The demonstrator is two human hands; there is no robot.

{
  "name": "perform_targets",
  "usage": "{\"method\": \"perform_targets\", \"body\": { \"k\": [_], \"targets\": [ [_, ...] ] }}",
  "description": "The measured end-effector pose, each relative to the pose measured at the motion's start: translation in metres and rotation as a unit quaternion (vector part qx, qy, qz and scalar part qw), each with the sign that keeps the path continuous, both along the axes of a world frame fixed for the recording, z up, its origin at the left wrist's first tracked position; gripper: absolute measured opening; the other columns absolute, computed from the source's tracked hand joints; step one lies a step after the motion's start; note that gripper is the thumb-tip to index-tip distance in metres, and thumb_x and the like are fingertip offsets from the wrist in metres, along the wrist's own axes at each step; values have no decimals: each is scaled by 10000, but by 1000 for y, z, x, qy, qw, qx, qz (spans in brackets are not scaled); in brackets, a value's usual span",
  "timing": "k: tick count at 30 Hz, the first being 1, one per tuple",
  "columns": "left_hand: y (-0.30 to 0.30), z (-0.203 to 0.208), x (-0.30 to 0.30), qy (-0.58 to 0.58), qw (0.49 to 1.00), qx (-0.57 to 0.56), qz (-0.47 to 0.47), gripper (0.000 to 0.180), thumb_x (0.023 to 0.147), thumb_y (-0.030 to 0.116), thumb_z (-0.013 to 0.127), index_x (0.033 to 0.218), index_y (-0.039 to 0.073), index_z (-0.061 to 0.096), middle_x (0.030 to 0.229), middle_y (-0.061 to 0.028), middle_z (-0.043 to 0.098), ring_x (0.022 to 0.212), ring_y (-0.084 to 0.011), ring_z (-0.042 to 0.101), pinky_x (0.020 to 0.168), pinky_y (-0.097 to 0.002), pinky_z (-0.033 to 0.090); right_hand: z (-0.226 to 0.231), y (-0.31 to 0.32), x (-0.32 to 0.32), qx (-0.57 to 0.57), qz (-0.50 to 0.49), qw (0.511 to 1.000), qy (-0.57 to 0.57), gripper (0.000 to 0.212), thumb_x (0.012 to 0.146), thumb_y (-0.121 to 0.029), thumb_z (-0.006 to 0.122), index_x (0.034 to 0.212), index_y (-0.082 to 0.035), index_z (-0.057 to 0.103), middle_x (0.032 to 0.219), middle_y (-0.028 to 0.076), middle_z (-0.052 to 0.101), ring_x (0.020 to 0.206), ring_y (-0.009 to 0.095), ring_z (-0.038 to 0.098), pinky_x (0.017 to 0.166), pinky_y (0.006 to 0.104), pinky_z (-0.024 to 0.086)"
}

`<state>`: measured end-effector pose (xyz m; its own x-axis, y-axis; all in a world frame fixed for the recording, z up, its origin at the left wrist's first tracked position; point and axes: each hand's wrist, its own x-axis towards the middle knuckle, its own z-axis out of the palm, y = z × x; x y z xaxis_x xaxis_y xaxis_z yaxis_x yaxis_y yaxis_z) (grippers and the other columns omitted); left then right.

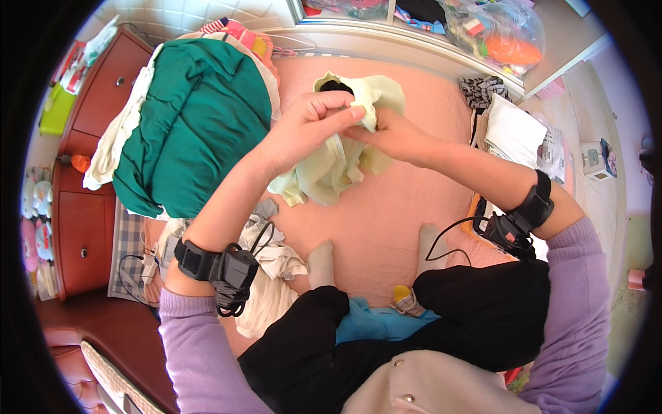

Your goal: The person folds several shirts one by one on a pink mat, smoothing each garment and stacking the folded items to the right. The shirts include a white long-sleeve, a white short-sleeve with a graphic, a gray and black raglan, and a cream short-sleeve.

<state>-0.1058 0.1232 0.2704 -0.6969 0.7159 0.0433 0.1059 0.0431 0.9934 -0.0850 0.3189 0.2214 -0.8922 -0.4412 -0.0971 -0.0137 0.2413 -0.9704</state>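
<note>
A pale yellow-green garment (324, 172) hangs from both my hands above the pink bed cover. My left hand (307, 127) pinches its upper edge between thumb and fingers. Right beside it, my right hand (396, 136) grips the same cloth, its fingertips partly hidden behind the fabric. Something dark shows in the opening at the top of the garment; I cannot make out what it is. The lower part drapes in loose folds.
A large green cloth pile (196, 127) stands at the left, beside a red drawer cabinet (89, 214). Crumpled white clothes (265, 276) lie near my left leg. Folded white cloth (514, 131) is at the right. The pink bed cover (393, 221) spreads beneath.
</note>
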Motion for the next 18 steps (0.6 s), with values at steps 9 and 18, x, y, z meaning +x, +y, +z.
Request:
{"method": "perform_targets", "body": {
  "k": [9, 18],
  "targets": [
    [-74, -71, -5, 157, 798, -575, -85, 285, 886, 284, 625, 1027, 40, 670, 1014, -177, 706, 960, -330, 684, 817, -437, 536, -3, 53, -16, 19, -122, 980, -155, 348, 1011, -296, 486, 1188, -35, 633, 1092, 66, 669, 978, 164, 623, 861, 340, 507],
    [-104, -83, -17, 384, 589, -697, 139, 485, 688, 242, 825, 1089, 100, 590, 894, -108, 693, 807, -270, 717, 644, -401, 582, 5, 52, -17, 26, -89, 984, -152, 385, 1012, -339, 499, 1239, -67, 649, 1147, 43, 675, 1036, 134, 624, 917, 319, 478]
  ]
}}
